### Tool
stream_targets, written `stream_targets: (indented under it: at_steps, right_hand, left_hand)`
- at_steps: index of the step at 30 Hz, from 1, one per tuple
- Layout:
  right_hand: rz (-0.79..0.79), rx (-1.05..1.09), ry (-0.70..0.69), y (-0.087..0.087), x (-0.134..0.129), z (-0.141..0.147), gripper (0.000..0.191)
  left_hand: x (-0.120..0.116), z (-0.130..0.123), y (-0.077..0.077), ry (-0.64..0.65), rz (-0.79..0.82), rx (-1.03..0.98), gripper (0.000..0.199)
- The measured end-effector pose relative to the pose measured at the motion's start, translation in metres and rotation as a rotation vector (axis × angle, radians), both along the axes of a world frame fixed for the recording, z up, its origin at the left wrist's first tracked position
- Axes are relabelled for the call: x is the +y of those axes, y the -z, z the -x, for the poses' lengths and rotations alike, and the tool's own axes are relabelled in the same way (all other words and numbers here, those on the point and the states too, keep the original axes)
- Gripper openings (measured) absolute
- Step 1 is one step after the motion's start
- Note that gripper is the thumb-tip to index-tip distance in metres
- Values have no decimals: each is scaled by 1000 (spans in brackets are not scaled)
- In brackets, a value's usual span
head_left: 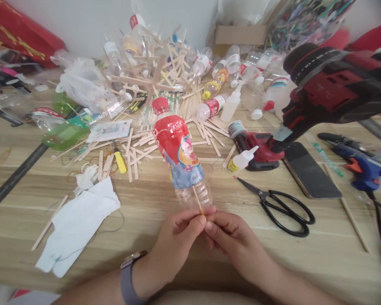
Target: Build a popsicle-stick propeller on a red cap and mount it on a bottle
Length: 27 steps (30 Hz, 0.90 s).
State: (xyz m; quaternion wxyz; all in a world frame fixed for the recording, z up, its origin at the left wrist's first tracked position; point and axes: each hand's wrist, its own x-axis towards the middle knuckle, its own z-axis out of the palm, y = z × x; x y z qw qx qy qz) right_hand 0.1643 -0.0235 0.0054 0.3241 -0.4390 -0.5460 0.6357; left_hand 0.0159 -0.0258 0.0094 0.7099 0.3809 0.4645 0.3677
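At the near edge of the table, my left hand and my right hand meet, fingertips pinched together on the lower end of a thin wooden stick. The stick points up and away, overlapping the clear base of a plastic bottle with a red cap and a red and blue label. Whether the stick touches the bottle, I cannot tell. My fingers hide the stick's near end. Black-handled scissors lie to the right of my hands. A white cloth-like piece with a dark thread lies to the left.
A red and black power drill stands at right, beside a phone and a blue glue gun. A small glue bottle sits near the drill base. Wooden sticks and several plastic bottles pile up at the back.
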Motion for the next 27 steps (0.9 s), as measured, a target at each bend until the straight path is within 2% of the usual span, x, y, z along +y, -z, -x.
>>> stream_targets:
  at_steps: [5, 9, 12, 19, 23, 27]
  right_hand:
    - [-5, 74, -35, -1, 2, -1, 48]
    - [26, 73, -55, -2, 0, 0, 49]
    - [54, 44, -51, -1, -3, 1, 54]
    - [5, 40, -22, 4, -3, 4, 54]
    - [98, 108, -63, 7, -2, 3, 48]
    - [185, 150, -69, 7, -2, 1, 49]
  left_hand:
    - [-3, 3, 7, 1, -64, -116, 36]
    - [-2, 1, 8, -40, -2, -206, 35]
    - [0, -2, 7, -42, 15, -211, 34]
    - [-3, -6, 7, -46, 52, -166, 38]
    - [-2, -1, 6, -51, 104, -212, 37]
    - [7, 10, 4, 10, 122, -153, 22]
